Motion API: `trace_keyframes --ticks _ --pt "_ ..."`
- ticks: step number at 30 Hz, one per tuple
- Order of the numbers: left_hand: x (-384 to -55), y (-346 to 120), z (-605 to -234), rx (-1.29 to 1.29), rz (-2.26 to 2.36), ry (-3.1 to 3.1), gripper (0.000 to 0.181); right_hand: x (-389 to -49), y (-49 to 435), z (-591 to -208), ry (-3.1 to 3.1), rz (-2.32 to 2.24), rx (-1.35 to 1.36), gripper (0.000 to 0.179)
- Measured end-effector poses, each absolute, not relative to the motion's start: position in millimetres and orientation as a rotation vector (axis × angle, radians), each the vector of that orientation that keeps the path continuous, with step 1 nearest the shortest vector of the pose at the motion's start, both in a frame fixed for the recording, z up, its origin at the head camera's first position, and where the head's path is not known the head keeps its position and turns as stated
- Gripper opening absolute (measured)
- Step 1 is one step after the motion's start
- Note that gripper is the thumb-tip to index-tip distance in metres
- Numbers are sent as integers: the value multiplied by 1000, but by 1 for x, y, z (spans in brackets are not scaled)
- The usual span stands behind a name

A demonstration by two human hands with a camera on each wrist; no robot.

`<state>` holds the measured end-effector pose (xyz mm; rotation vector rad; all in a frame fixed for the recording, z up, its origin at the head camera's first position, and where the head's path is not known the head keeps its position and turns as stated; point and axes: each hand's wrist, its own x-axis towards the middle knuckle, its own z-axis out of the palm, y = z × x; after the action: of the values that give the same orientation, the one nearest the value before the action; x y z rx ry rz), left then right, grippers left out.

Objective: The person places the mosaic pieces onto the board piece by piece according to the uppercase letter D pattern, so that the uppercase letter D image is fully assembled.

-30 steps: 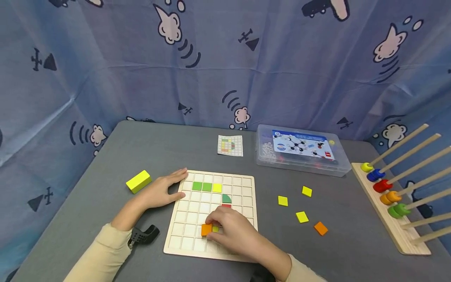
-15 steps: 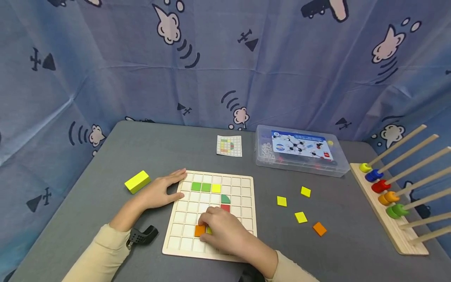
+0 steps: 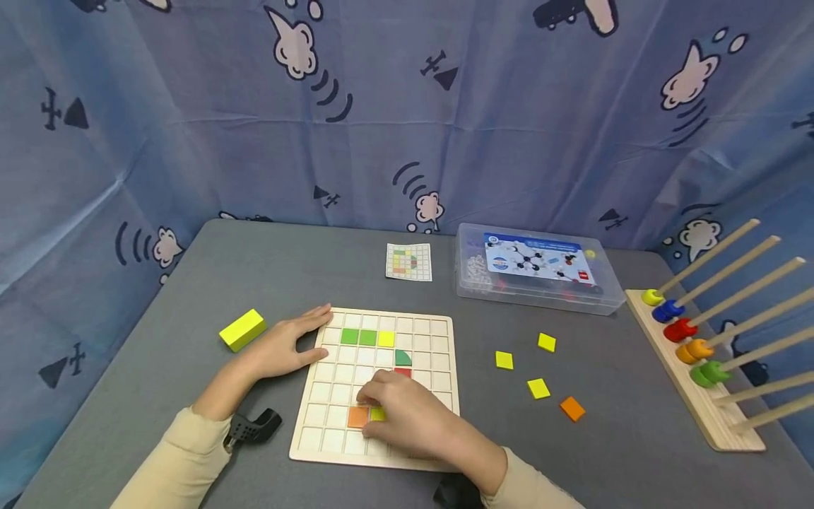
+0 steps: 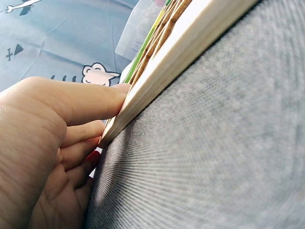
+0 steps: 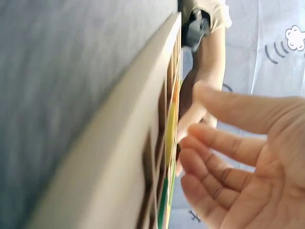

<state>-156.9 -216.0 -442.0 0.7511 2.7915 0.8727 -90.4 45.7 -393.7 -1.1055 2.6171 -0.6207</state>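
Observation:
A wooden grid board [image 3: 311, 440] lies on the grey table. At its left edge rests my left hand [image 3: 280, 346], thumb and fingers stretched out; in the left wrist view the thumb [image 4: 90, 101] meets the board's side. My right hand [image 3: 410, 410] hovers low over the board's lower middle, gripping nothing, with thumb and fingers apart in the right wrist view. Beside its fingertips an orange square tile [image 3: 358, 417] lies flat in a cell, and a yellow-green tile [image 3: 377, 413] is partly covered by the hand. Further up sit green tiles [image 3: 349, 336], a yellow tile [image 3: 386, 338], a green quarter-circle [image 3: 403, 358] and a red tile [image 3: 403, 372].
Loose yellow tiles [image 3: 504, 360] and an orange tile [image 3: 572, 408] lie right of the board. A yellow block [image 3: 243, 330] is at left. Behind are a pattern card [image 3: 408, 262] and a plastic box [image 3: 540, 297]. A wooden peg rack [image 3: 696, 396] stands far right.
My right hand has moved left with the orange tile, set it into a cell and loosened its fingers. The left hand stays on the board's edge. The head view has shifted slightly.

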Motion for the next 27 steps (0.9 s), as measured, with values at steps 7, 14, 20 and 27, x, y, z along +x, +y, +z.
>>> trace_keyframes --ticks 7,14,20,27 --pt "-156 -217 -445 750 860 2793 67 -94 78 -383 2521 -795 -1053 34" --pt "-153 -220 -443 738 854 2790 67 -91 129 -380 2560 -845 -990 38" --pt "-154 -218 -442 739 847 2789 68 -88 192 -381 2713 -784 -789 45" --pt "-156 -215 -442 749 852 2783 68 -89 263 -385 2806 -640 -537 49"
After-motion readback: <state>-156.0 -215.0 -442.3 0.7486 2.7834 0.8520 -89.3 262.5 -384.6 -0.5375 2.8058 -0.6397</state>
